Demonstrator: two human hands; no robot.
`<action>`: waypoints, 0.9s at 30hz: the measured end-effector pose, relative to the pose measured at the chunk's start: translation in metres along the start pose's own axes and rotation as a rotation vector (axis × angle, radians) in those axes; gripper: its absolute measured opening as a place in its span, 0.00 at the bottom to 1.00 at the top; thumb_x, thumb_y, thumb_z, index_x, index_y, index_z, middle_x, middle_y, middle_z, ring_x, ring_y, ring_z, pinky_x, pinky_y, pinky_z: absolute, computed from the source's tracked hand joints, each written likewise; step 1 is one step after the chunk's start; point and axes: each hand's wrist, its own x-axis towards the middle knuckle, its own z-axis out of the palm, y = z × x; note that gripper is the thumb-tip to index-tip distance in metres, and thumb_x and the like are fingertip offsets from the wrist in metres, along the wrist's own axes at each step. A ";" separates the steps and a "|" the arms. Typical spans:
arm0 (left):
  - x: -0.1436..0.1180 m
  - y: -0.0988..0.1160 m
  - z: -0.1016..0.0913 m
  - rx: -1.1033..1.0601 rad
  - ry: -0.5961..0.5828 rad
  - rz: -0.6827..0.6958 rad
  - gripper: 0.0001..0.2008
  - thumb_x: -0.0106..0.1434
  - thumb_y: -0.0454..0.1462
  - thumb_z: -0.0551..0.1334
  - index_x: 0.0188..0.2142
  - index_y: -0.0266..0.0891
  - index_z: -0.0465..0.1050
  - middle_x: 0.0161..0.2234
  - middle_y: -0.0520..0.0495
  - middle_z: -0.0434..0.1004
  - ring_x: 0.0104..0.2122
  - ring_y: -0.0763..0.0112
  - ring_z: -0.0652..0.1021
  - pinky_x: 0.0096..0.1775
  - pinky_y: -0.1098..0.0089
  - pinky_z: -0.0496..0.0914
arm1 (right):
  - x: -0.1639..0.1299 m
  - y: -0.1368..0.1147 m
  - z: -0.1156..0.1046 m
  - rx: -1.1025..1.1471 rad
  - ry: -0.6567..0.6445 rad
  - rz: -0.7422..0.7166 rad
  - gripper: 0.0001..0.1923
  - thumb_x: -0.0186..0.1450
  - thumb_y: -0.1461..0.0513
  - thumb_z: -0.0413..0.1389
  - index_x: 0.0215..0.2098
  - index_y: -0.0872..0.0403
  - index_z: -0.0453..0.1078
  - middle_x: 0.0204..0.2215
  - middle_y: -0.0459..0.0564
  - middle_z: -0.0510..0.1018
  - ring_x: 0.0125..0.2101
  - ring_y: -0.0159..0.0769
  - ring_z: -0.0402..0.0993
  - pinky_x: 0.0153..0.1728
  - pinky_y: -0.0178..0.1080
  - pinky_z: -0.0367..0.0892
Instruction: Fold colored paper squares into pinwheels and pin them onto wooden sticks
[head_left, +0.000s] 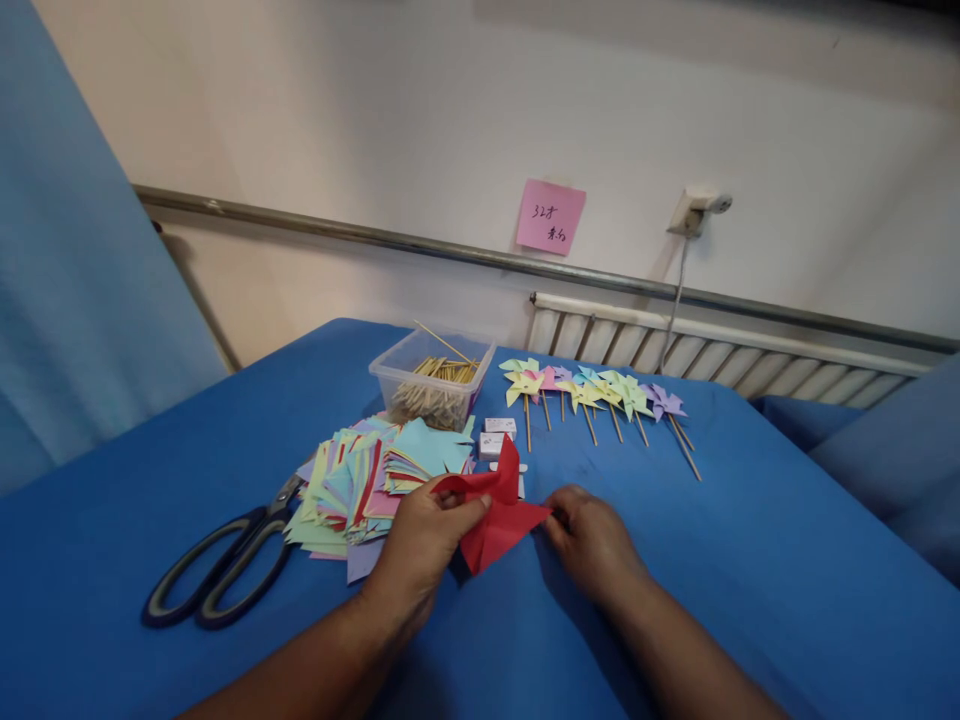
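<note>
A red paper square (496, 520) with cut, partly folded corners lies on the blue cloth in front of me. My left hand (420, 545) pinches its left flaps together near the centre. At the paper's right corner, my right hand (592, 535) presses its fingertips down. Just left of the left hand sits a loose pile of coloured paper squares (367, 480). Small white boxes (499, 435) lie right behind the red paper.
Black-handled scissors (225, 560) lie at the left of the pile. A clear plastic tub of wooden sticks (433, 385) stands behind. Several finished paper pinwheels on sticks (592, 395) lie in a row at the back right. A pink note (550, 216) hangs on the wall.
</note>
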 end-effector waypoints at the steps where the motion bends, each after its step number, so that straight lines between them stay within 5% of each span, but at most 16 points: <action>1: 0.000 0.000 0.000 0.013 -0.003 -0.002 0.11 0.47 0.32 0.67 0.33 0.36 0.76 0.26 0.49 0.80 0.26 0.71 0.77 0.30 0.75 0.69 | -0.001 -0.003 -0.004 0.029 0.069 -0.012 0.05 0.61 0.63 0.52 0.31 0.53 0.70 0.28 0.49 0.73 0.28 0.36 0.70 0.29 0.36 0.62; 4: 0.000 -0.002 0.002 0.043 -0.019 0.004 0.11 0.46 0.33 0.67 0.33 0.36 0.76 0.26 0.49 0.80 0.26 0.71 0.77 0.29 0.75 0.68 | -0.006 -0.018 -0.014 0.146 0.278 -0.119 0.10 0.63 0.64 0.49 0.42 0.53 0.67 0.33 0.50 0.72 0.30 0.35 0.69 0.33 0.37 0.63; 8: -0.001 -0.004 0.004 0.031 -0.047 -0.016 0.08 0.44 0.33 0.68 0.27 0.36 0.75 0.23 0.51 0.78 0.24 0.72 0.76 0.29 0.74 0.69 | -0.014 -0.035 -0.018 0.113 0.157 -0.281 0.18 0.62 0.64 0.51 0.51 0.48 0.63 0.31 0.48 0.71 0.30 0.36 0.67 0.32 0.37 0.63; 16: -0.006 -0.003 0.005 -0.008 -0.126 -0.044 0.07 0.48 0.35 0.68 0.29 0.35 0.76 0.24 0.49 0.80 0.25 0.73 0.77 0.30 0.76 0.69 | -0.012 -0.029 -0.006 0.257 0.149 -0.203 0.06 0.60 0.68 0.51 0.33 0.52 0.67 0.27 0.45 0.71 0.29 0.34 0.68 0.31 0.36 0.62; 20: -0.005 -0.003 0.003 -0.078 -0.137 -0.064 0.11 0.48 0.34 0.68 0.33 0.35 0.77 0.27 0.46 0.81 0.27 0.70 0.78 0.33 0.73 0.70 | -0.009 -0.026 0.000 0.394 0.207 -0.129 0.05 0.59 0.67 0.51 0.31 0.52 0.66 0.26 0.44 0.71 0.28 0.33 0.68 0.31 0.36 0.64; 24: -0.002 -0.005 0.001 -0.155 -0.113 -0.077 0.13 0.48 0.34 0.67 0.35 0.33 0.77 0.29 0.43 0.81 0.29 0.66 0.79 0.34 0.70 0.71 | -0.008 -0.025 0.000 0.457 0.350 -0.072 0.14 0.57 0.70 0.49 0.40 0.51 0.64 0.41 0.50 0.70 0.40 0.37 0.68 0.37 0.40 0.66; 27: 0.000 -0.004 -0.001 -0.199 -0.130 -0.080 0.14 0.49 0.34 0.66 0.37 0.31 0.76 0.30 0.41 0.81 0.31 0.63 0.79 0.36 0.68 0.71 | -0.013 -0.031 -0.005 0.381 0.305 -0.214 0.22 0.54 0.72 0.49 0.45 0.50 0.63 0.54 0.52 0.59 0.55 0.42 0.57 0.51 0.47 0.59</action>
